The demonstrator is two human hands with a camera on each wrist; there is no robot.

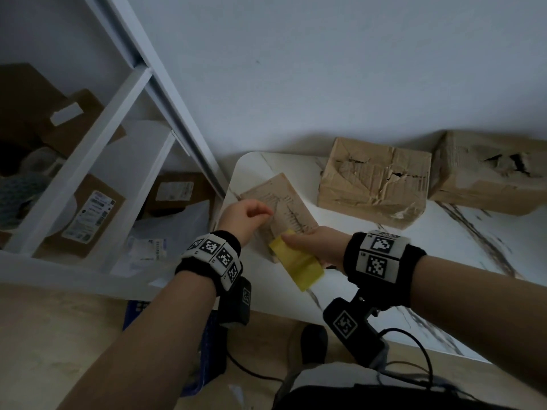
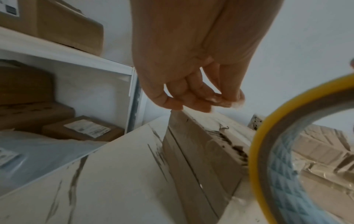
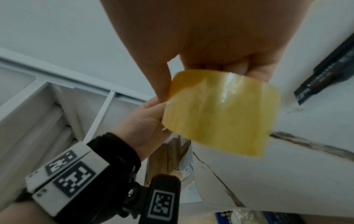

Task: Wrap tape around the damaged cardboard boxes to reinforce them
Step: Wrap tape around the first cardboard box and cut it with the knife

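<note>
A small flat cardboard box with a torn top lies at the near left corner of the white marble table. Over its near end my right hand grips a yellow tape roll, thumb on one side and fingers on the other. My left hand hovers over the box's left side, fingertips pinched on what looks like the clear loose end of the tape. Two bigger crushed, torn boxes stand against the back wall.
A white shelf unit with parcels and bags stands left of the table, close to my left arm. A black cable runs below the table's near edge. Bare tabletop lies right of my right hand.
</note>
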